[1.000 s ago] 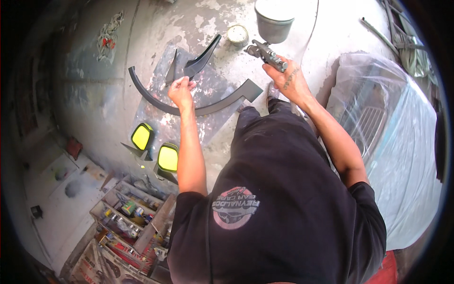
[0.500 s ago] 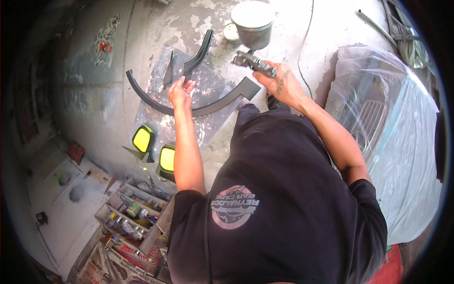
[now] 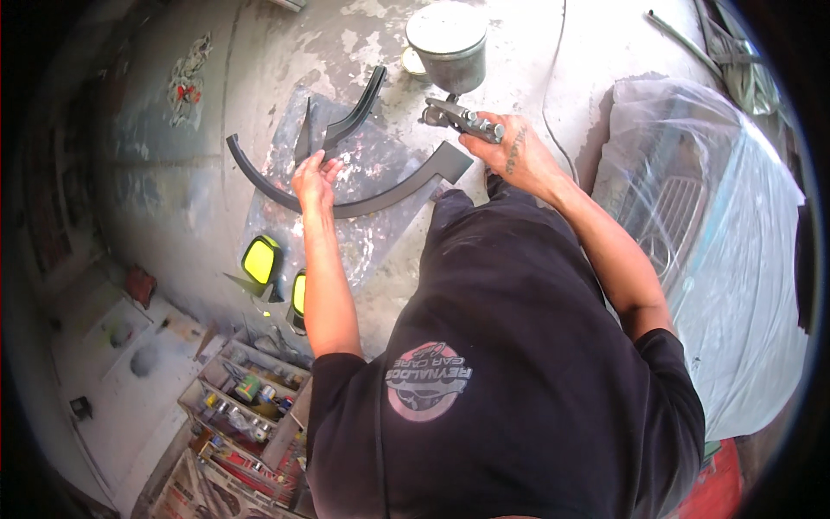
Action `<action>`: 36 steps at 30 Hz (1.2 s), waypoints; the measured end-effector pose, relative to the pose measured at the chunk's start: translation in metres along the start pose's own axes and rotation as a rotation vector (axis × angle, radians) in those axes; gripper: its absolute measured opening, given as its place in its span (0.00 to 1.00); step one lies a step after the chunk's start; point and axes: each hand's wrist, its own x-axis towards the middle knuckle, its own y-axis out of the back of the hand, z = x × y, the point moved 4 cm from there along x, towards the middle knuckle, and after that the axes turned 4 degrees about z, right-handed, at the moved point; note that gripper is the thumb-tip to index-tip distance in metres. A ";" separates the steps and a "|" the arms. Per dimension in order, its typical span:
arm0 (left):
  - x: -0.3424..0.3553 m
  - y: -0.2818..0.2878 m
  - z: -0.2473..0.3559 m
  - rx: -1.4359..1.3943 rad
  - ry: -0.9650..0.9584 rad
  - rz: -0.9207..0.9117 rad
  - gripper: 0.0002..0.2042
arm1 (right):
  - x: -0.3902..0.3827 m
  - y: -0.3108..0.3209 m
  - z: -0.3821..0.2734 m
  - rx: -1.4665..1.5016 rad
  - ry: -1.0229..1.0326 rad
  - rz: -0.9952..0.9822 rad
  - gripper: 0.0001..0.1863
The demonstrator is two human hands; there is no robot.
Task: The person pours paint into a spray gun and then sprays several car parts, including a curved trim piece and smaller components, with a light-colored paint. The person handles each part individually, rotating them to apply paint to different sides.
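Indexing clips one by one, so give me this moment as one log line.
right hand: holds spray gun | left hand: near black trim pieces, contact unclear | nearby: yellow-faced side mirrors, bucket

Patchy grey floor (image 3: 523,86), brighter toward upper right

One spray gun (image 3: 471,121), two mirrors (image 3: 259,260), one bucket (image 3: 458,71) show.

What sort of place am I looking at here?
Probably a vehicle paint or body workshop: the right hand holds what looks like a spray gun, a curved dark trim piece lies across a paint-spattered sheet, and a grille shows through plastic film.
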 end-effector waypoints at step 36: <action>0.044 -0.021 0.031 0.233 -0.302 -0.114 0.06 | -0.006 0.046 -0.038 -0.130 0.163 0.020 0.23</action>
